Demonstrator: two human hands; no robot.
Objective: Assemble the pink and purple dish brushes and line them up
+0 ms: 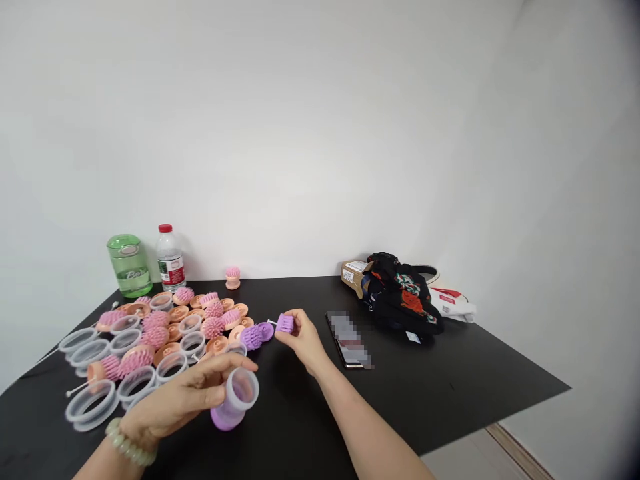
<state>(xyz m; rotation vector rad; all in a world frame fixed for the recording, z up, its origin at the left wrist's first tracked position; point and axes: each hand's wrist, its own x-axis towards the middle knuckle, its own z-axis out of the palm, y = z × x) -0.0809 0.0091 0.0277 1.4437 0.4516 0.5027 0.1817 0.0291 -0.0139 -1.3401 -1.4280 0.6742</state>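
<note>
Purple bristle head (285, 324) sits in the right hand (304, 341), above the black table (295, 427), with a thin white stem (271, 322) sticking out from its left side. Just left of it, at the edge of a crowded pile, lie a second purple bristle piece (251, 337) and a flat purple disc (266, 331), the things closest to the stem. Behind the left hand (193, 387) the pile spreads out: pink bristle heads (155, 337), peach discs (217, 345) and translucent rings (91, 405), some overlapping. At the back stand a green container (130, 267) and a red-capped water bottle (171, 260), with one pink-and-peach brush (233, 278) upright near the wall. To the right lie a phone (347, 340), a cardboard box (354, 277), a dark patterned cloth bundle (400, 293) and a white packet (453, 305).

The right thumb and fingertips pinch the purple head by its right side, leaving the bristles facing the camera. The left thumb and fingers close around a translucent purple-based cup (235, 399), tilted, its open rim turned toward the camera. Whether the cup's base touches the table I cannot tell. The two held pieces are apart, the cup nearer the camera and to the left.
</note>
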